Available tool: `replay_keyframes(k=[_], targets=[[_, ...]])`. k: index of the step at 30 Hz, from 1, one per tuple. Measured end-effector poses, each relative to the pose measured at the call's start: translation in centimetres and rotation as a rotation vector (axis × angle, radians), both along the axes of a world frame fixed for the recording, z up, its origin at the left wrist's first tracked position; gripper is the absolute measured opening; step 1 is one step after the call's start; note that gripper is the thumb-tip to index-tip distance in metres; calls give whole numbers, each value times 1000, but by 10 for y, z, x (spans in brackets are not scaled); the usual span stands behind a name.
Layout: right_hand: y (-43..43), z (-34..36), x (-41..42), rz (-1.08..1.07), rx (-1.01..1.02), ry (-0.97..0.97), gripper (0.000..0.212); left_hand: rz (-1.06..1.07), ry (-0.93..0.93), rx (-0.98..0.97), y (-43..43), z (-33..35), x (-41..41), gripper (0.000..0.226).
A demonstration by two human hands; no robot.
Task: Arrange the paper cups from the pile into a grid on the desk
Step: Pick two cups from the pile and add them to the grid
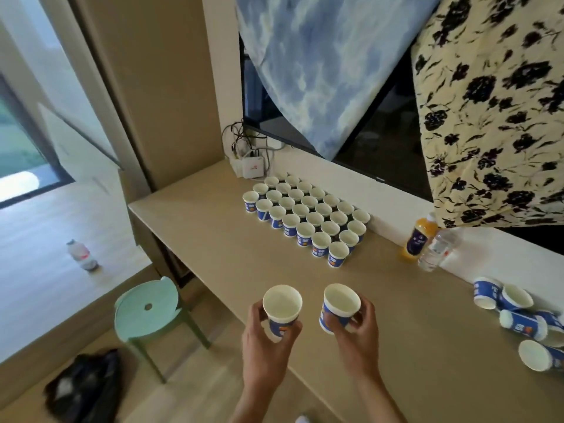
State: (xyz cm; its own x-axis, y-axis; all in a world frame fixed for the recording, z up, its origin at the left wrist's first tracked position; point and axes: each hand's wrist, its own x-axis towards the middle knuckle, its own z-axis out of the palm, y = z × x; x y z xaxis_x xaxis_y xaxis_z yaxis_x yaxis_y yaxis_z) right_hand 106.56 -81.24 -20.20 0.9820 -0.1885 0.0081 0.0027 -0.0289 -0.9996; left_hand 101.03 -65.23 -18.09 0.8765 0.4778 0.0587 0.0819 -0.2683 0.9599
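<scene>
Blue-and-white paper cups [282,309] sit one in each grip, left hand [264,343] and right hand [358,334] curled round them. Both are held mouth-up over the beige tabletop [232,239], probably so they drop straight into the packed grid [305,215]. The toppled pile [518,319] lies rightward.

On the desk [213,239], the grid of cups [308,215] stood toward the back edge, nearer the back left corner. The router box [252,167] sat behind it in that corner. The left bottle [419,239] and right bottle [438,250] stood close together at the back edge, right of the grid. The pile of cups [518,312] lay tipped over toward the right edge. Over the front edge, your left hand [265,340] held the left cup [282,308] and your right hand [357,337] the right cup [338,305], side by side and apart. The stool [148,309] stood on the floor, left of the desk.
</scene>
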Motion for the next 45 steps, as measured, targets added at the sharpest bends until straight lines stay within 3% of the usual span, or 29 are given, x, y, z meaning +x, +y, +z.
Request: replay_keyframes(k=[15,24,36,45], targets=[[143,-38,134,51,179,101,71,47,135,133,140,-23,122,51],[213,-53,194,25,158,176,66,15,183,133,217,-32,211,51],[284,-92,270,-185,40,204,63,-277,264,150,309,-98,356,50],[323,-150,333,-234,-56,160,61,-405,196,166,344,-170,449,59]])
